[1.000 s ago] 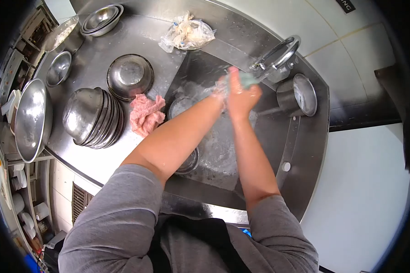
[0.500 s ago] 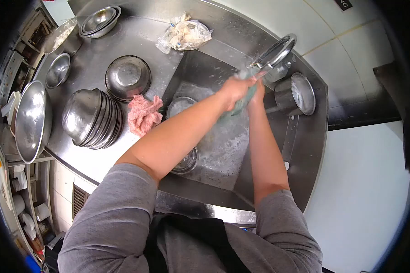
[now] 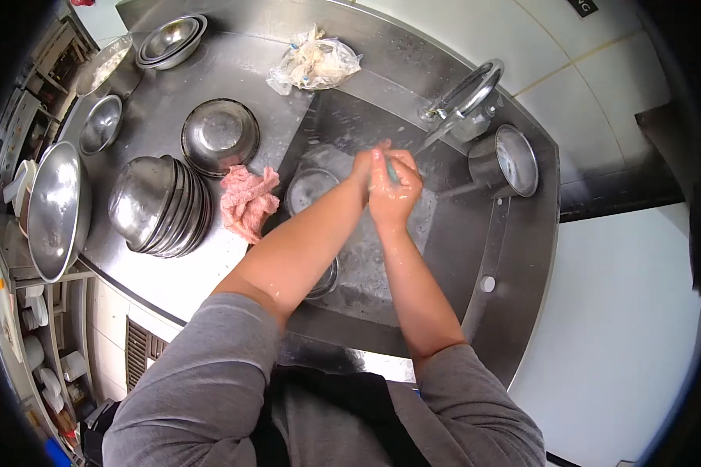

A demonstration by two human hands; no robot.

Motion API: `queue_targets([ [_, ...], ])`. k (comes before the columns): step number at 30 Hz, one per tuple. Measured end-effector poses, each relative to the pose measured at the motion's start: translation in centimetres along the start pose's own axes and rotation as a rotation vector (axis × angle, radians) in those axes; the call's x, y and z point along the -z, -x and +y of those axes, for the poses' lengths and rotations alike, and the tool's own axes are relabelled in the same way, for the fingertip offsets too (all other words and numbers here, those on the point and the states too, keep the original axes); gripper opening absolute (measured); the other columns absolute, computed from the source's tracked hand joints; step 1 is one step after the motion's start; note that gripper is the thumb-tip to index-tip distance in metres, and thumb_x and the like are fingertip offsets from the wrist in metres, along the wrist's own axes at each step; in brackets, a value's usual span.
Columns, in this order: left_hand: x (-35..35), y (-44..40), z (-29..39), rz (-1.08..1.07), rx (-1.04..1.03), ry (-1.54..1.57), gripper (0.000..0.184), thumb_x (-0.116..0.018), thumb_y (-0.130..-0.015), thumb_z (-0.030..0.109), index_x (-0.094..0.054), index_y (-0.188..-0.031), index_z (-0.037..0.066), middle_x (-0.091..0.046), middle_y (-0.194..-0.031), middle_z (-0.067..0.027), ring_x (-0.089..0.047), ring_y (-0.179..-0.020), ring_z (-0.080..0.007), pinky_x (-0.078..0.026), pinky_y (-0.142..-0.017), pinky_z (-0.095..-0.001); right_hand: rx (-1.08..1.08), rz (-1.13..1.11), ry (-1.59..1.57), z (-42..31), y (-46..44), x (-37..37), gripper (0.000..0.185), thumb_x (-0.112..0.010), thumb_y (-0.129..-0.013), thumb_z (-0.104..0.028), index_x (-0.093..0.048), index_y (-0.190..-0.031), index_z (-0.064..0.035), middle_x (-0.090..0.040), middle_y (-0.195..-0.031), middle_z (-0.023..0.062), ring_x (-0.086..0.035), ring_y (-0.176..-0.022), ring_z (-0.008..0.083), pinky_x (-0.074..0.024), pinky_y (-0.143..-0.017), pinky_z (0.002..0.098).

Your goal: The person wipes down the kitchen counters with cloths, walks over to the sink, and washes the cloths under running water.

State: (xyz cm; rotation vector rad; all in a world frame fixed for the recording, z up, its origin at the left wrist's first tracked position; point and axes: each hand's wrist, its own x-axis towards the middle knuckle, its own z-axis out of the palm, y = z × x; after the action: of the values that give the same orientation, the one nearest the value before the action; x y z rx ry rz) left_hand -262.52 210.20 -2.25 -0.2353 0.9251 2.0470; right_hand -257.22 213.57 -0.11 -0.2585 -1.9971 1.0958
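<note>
Over the sink [image 3: 459, 226], my two hands meet close together. My right hand [image 3: 397, 191] is closed around a green cloth [image 3: 392, 173], of which only a small strip shows between the fingers. My left hand [image 3: 361, 166] presses against it from the left, fingers curled and partly hidden by the right hand; it appears to squeeze the same cloth. Wet drops and suds cling to both forearms. Up and to the right is the tap [image 3: 475, 97], with water coming from its spout. Below my arms, a round metal bowl [image 3: 311, 191] sits in the foamy water.
Left on the steel counter are a pink cloth [image 3: 249, 204], a stack of metal bowls [image 3: 160, 206] and an upturned bowl [image 3: 220, 136]. A plastic bag [image 3: 315, 64] lies behind the sink. A metal pot [image 3: 514, 161] rests at the right rim.
Both hands have moved left and down from under the tap, toward the sink's middle. The green cloth, hanging out earlier, is now bunched up between them.
</note>
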Motion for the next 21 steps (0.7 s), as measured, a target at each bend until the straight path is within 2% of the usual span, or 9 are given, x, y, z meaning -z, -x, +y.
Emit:
queue_targets([
  [2, 1.8, -3.5, -2.4, -0.038, 0.087, 0.046, 0.039, -0.047, -0.091, 0.039, -0.058, -0.114, 0.008, -0.061, -0.108, -0.0124, -0.059, -0.097, -0.0232, -0.046, -0.081, -0.0467, -0.019, 0.018, -0.003, -0.1, -0.8, 0.1, 0.022, -0.069, -0.082, -0.016, -0.064, -0.073, 0.003, -0.066, -0.082, 0.014, -0.062, -0.071, 0.0208, -0.0474, -0.068, 0.0336],
  [4, 0.3, -2.3, -2.4, -0.002, -0.037, -0.213, 0.033, -0.05, -0.091, 0.034, -0.06, -0.103, 0.005, -0.061, -0.095, -0.0109, -0.059, -0.082, -0.0221, -0.048, -0.067, -0.0434, -0.31, 0.138, 0.091, 1.8, -4.7, 0.8, 0.032, -0.063, -0.088, -0.025, -0.066, -0.075, 0.0047, -0.064, -0.074, 0.0099, -0.06, -0.072, 0.0194, -0.0451, -0.068, 0.0337],
  [6, -1.5, -1.6, -2.4, 0.221, 0.052, -0.411, 0.027, -0.048, -0.093, 0.028, -0.06, -0.102, 0.006, -0.061, -0.092, -0.0088, -0.058, -0.076, -0.0198, -0.048, -0.064, -0.0376, -0.282, 0.182, 0.202, 5.4, -6.8, 1.2, 0.033, -0.062, -0.088, -0.025, -0.064, -0.074, 0.0037, -0.064, -0.075, 0.0137, -0.059, -0.07, 0.0202, -0.0454, -0.067, 0.0335],
  [8, -0.9, -2.4, -1.8, 0.097, -0.028, -0.487, 0.025, -0.047, -0.094, 0.026, -0.059, -0.103, 0.006, -0.061, -0.094, -0.0086, -0.058, -0.079, -0.0192, -0.048, -0.064, -0.0375, -0.248, 0.212, 0.311, 8.1, -7.6, 1.9, 0.033, -0.061, -0.089, -0.026, -0.062, -0.073, 0.0027, -0.064, -0.077, 0.0175, -0.058, -0.067, 0.0211, -0.0457, -0.065, 0.0333],
  [12, -1.2, -1.2, 2.7, -0.113, -0.251, -0.458, 0.024, -0.052, -0.095, 0.026, -0.055, -0.106, 0.005, -0.06, -0.096, -0.0077, -0.057, -0.084, -0.0176, -0.047, -0.068, -0.0368, -0.113, -0.387, -0.104, 11.8, -7.9, 5.1, 0.032, -0.059, -0.092, -0.029, -0.061, -0.097, 0.0029, -0.064, -0.091, 0.0141, -0.055, -0.084, 0.0179, -0.0436, -0.078, 0.0313],
  [14, -0.3, -1.8, 3.8, -0.197, -0.386, -0.611, 0.027, -0.057, -0.092, 0.027, -0.054, -0.106, 0.005, -0.06, -0.095, -0.0064, -0.057, -0.082, -0.0164, -0.046, -0.069, -0.0352, -0.383, -0.987, 0.124, 7.7, -7.7, 7.2, 0.03, -0.062, -0.091, -0.027, -0.061, -0.1, 0.0021, -0.063, -0.092, 0.0094, -0.057, -0.088, 0.0167, -0.0428, -0.082, 0.0305],
  [15, 0.2, -1.8, 4.1, -0.287, -0.516, -0.766, 0.031, -0.063, -0.09, 0.029, -0.052, -0.106, 0.004, -0.061, -0.094, -0.005, -0.057, -0.081, -0.0151, -0.046, -0.07, -0.0336, -0.43, -1.017, 0.045, 7.5, -7.6, 7.6, 0.03, -0.062, -0.09, -0.023, -0.06, -0.107, 0.0012, -0.062, -0.097, 0.0071, -0.057, -0.093, 0.0142, -0.0426, -0.085, 0.0306],
  [18, 2.4, -1.1, 4.9, -0.495, -0.653, -1.34, 0.033, -0.069, -0.086, 0.027, -0.055, -0.106, 0.004, -0.061, -0.093, -0.0049, -0.058, -0.082, -0.014, -0.045, -0.074, -0.0297, -0.461, -0.755, -0.306, 4.3, -9.0, 9.2, 0.025, -0.055, -0.092, -0.016, -0.061, -0.108, 0.0024, -0.058, -0.115, 0.0065, -0.053, -0.107, 0.0167, -0.0391, -0.094, 0.031],
  [21, 6.8, -4.6, 4.6, -0.483, -0.403, -1.145, 0.038, -0.069, -0.085, 0.032, -0.059, -0.108, 0.003, -0.061, -0.098, -0.0081, -0.058, -0.093, -0.0147, -0.044, -0.079, -0.0298, -0.696, -0.193, -1.12, 5.8, -10.4, 9.9, 0.031, -0.058, -0.09, -0.013, -0.056, -0.118, 0.0012, -0.059, -0.119, 0.0081, -0.054, -0.111, 0.0177, -0.0402, -0.097, 0.0325],
])
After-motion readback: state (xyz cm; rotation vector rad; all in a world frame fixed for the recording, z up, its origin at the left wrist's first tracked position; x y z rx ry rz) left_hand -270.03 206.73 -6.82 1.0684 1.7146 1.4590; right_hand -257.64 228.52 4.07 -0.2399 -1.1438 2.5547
